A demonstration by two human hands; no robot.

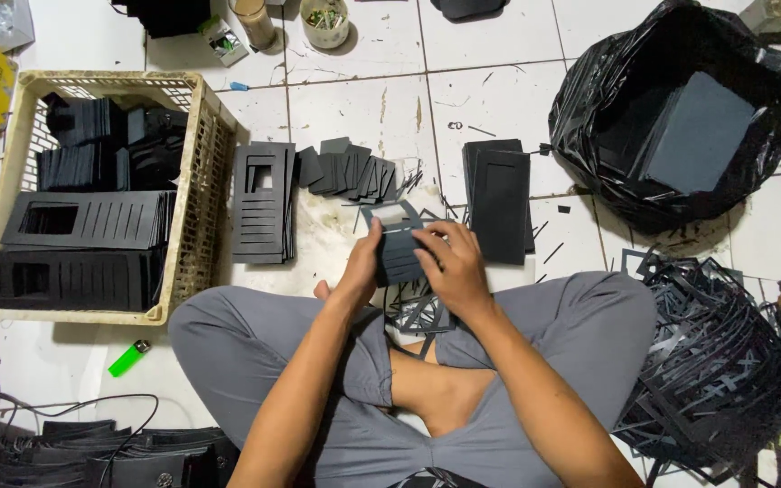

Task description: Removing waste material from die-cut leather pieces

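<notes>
Black die-cut card (398, 248) sits between both hands, held above the tiled floor (499, 81) in front of the crossed legs. The left hand (363, 262) pinches its left edge with fingers closed; the right hand (449, 262) curls over its right side. Pulling unevenly could tear the thin slotted strips.

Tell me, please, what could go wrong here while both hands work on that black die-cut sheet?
The thin sheet, pinched between the left hand and right hand, could tear at its slots. Loose offcuts piled by the right knee might snag or slip underfoot. The green lighter lies close to all this card.
</notes>
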